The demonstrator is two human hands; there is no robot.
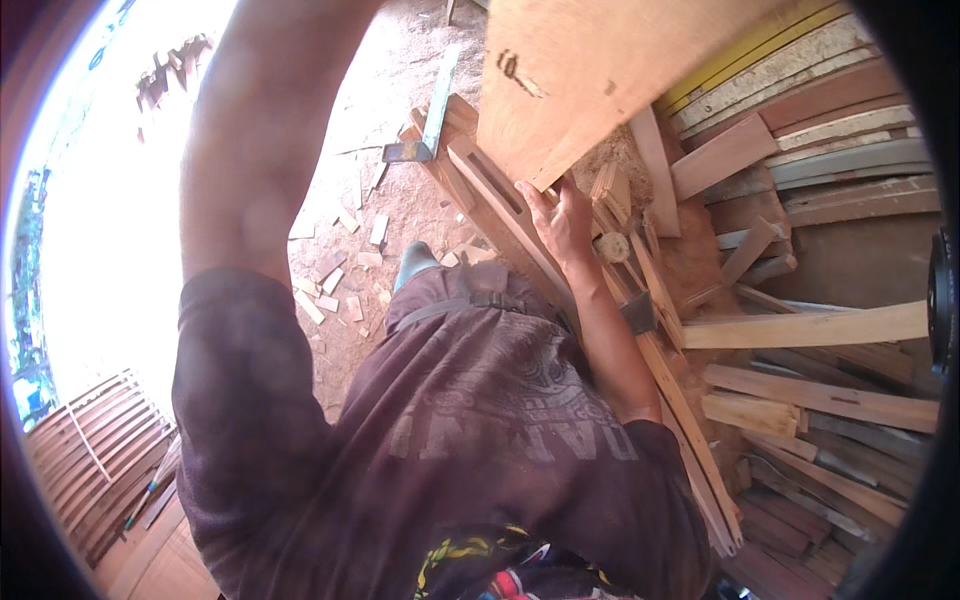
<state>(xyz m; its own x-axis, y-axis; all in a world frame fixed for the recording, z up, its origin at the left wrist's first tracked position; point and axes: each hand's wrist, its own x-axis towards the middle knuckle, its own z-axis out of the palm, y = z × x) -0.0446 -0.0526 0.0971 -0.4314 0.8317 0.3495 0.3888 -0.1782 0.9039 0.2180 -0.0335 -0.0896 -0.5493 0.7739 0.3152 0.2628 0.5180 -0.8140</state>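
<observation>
Closest to me is my own dark purple shirt (470, 420), filling the lower middle of the view, with a strap and buckle (480, 298) across the waist. My left arm (265, 140) rises straight up along the left side and leaves the picture at the top, so my left hand is out of sight. My right forearm runs up from the sleeve to my right hand (562, 222), which sits under the lower corner of a big plywood sheet (590, 70). Its fingers are curled up against the sheet's edge and underside, gripping that corner; the sheet is tilted and covers the upper middle of the view.

Just below and left of my right hand lies a long wooden rail with a slot cut in it (500, 200), slanting down toward my right. Beside the wrist sits a small round wooden offcut (613, 247). Further right, planks (810, 325) and battens are piled loosely, and stacked boards (820, 120) lean at the upper right, one of them yellow. On the dirt floor (400, 120) to the left are scattered small wood blocks (345, 265) and a metal square (425, 130). My boot toe (415, 262) shows just beyond the shirt hem. Slatted wooden frames (100, 450) lie at the lower left.
</observation>
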